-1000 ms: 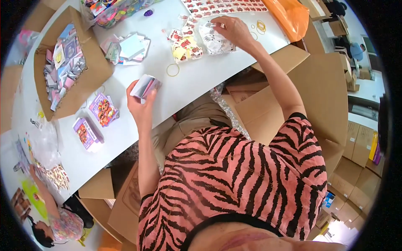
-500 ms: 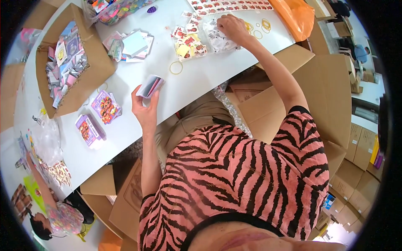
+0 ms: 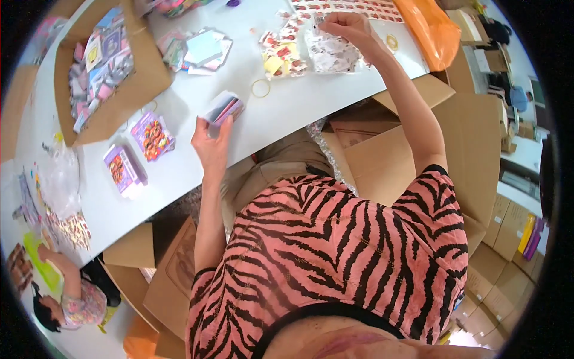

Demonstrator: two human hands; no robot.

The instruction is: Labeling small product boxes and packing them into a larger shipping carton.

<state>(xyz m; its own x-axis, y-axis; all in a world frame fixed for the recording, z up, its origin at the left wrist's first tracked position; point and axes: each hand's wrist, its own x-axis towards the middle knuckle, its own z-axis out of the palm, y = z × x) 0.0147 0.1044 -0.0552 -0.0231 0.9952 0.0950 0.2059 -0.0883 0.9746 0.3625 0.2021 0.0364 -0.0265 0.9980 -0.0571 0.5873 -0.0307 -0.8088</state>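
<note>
My left hand [image 3: 212,143] is closed round a small purple-and-white card box [image 3: 229,110], held tilted above the near table edge. Its top looks open, with coloured edges showing inside. Farther off, my right hand [image 3: 354,33] pinches a small white slip [image 3: 318,21] with dark print. Right below that hand lies a clear bag of white slips [image 3: 332,55]. Beside it is a bag of red and yellow cut-outs [image 3: 281,61]. A purple card box [image 3: 122,170] and a stack of purple picture cards or a second box [image 3: 153,136] lie left of my left hand.
A cardboard box of small cards [image 3: 110,110] stands tilted at the left, near a loose card pile [image 3: 203,48]. Rubber bands [image 3: 260,88], a sticker sheet [image 3: 353,8] and an orange bag [image 3: 427,33] share the table [image 3: 197,81]. A co-worker [image 3: 84,305] sits lower left.
My right hand has risen from the bag of white slips with one slip between its fingertips. My left hand still holds the card box. The whole view has shifted a little.
</note>
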